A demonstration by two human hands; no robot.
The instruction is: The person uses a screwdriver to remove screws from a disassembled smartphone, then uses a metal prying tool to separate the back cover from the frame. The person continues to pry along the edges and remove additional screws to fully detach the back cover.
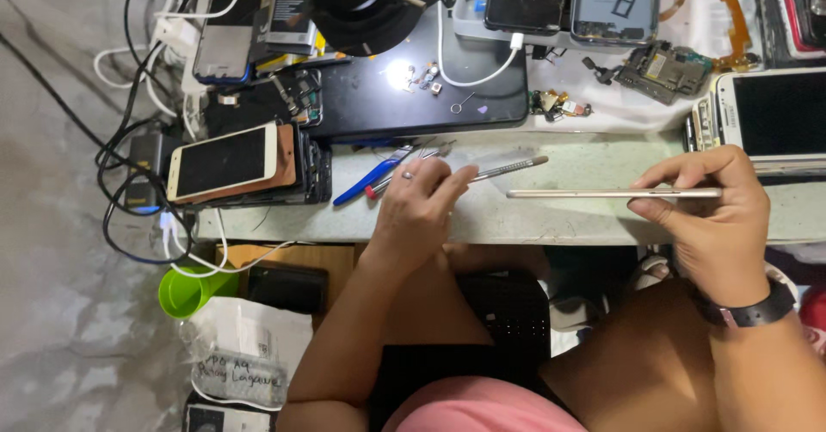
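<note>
- Phone [615, 194], held edge-on at about 3 o'clock from the picture's centre, shows only as a long, thin, pale gold strip with a smooth metal rim; it hovers level over the front edge of the workbench [568, 217].
- Workbench top is a pale, scuffed slab that runs from 9 to 3 o'clock; a black mat [404, 96] lies on it at 12 o'clock, lit by a small bright spot of lamp light.
- Right hand [714, 217], at 4 o'clock, grasps the phone by its right end: thumb under the edge, fingers curled over the top, hand half closed. A dark watch band [757, 311] wraps the wrist.
- Left hand [422, 208], near centre, is loosely curled, its fingertips pinching a thin metal spudger [508, 170] that points toward 2 o'clock. A ring sits on one finger.
- White-framed phone [224, 161] with a dark screen lies on top of a stack of other handsets at 9 o'clock, among black cables.
- Green plastic cup [189, 290] hangs below the bench at 8 o'clock.
- Bare circuit board [662, 69] lies at 1 o'clock, on white paper.
- Blue-handled tool [370, 178] lies on the bench just left of the left hand, beside a red-tipped one.
</note>
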